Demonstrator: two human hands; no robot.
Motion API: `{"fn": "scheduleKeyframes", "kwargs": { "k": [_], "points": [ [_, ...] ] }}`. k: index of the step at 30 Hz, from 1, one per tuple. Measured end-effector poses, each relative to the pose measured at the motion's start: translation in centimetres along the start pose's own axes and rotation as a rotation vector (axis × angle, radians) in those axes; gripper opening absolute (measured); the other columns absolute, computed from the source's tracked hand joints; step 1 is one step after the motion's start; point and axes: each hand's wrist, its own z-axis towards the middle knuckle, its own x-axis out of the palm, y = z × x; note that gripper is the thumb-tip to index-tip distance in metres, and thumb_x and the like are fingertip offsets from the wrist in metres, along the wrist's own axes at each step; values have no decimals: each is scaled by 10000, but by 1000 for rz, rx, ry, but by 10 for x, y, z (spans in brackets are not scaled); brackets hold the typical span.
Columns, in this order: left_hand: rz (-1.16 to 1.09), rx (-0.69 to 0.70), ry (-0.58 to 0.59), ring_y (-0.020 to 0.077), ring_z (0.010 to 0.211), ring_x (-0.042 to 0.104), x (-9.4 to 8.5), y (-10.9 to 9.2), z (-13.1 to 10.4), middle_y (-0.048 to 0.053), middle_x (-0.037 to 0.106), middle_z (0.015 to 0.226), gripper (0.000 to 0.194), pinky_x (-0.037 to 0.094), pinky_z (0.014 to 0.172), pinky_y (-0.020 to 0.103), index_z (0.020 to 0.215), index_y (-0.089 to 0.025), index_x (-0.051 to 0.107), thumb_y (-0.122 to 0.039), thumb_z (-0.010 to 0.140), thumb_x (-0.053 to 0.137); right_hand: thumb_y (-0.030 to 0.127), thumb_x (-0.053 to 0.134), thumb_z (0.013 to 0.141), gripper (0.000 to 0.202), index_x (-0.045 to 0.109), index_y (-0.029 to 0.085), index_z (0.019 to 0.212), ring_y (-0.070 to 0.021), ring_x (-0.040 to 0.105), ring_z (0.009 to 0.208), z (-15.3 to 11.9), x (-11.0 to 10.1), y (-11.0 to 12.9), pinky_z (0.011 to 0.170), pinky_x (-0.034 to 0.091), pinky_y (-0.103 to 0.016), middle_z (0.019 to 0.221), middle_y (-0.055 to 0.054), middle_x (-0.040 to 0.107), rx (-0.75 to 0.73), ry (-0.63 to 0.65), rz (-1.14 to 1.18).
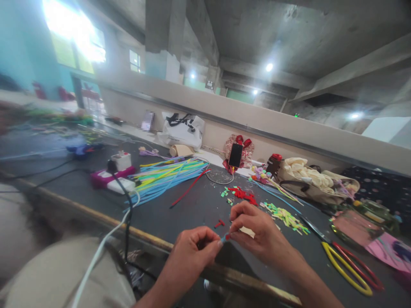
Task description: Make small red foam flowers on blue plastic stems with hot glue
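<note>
My left hand (197,248) is closed over the table's front edge, thumb and forefinger pinching a small light-blue piece (224,239). A small red bit (227,236) sits at the end of that piece, beside the fingertips of my right hand (253,229). My right hand is closed too, its fingers drawn together; whether they grip the red bit is hard to make out. Just beyond my hands lies a small red piece (219,223) on the dark table. Red cut pieces (243,194) and yellow-green cut pieces (285,217) are scattered farther back.
Long blue, green and yellow stems (170,175) lie left of centre, near a power strip (118,179) with cables. Scissors (343,261) with yellow and red handles rest at right. A phone (235,155) stands at the back, near a fabric bag (302,175).
</note>
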Motion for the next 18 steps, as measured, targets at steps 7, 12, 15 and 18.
{"fn": "scheduleKeyframes", "kwargs": {
  "k": [7,12,15,18],
  "points": [
    [3,-1,-5,103,474,405,0,0,-1,-43,473,489,210,297,462,212,625,-137,602,-328,691,545,131,613,719,74,615,205,717,-139,542,781,0,1,-2,681,403,-268,861,-17,567,-35,-4,-83],
    [-32,12,-11,99,470,405,0,3,1,-48,480,481,195,297,464,206,602,-143,605,-308,688,547,215,587,765,89,666,240,734,-137,548,741,0,-1,-4,652,408,-269,821,-16,584,-79,-23,-131],
    [-65,19,-32,91,459,391,0,4,3,-54,467,465,178,287,458,202,592,-144,594,-280,692,539,233,541,803,154,672,270,876,-145,557,777,-3,-3,-4,685,419,-281,865,-26,597,-80,-67,-84],
    [-138,-1,-46,93,455,402,-1,3,4,-52,480,454,169,300,465,204,588,-142,585,-285,674,560,216,509,821,215,634,282,983,-163,554,861,-9,0,-4,736,429,-290,947,-36,589,1,-198,59]
  ]
}}
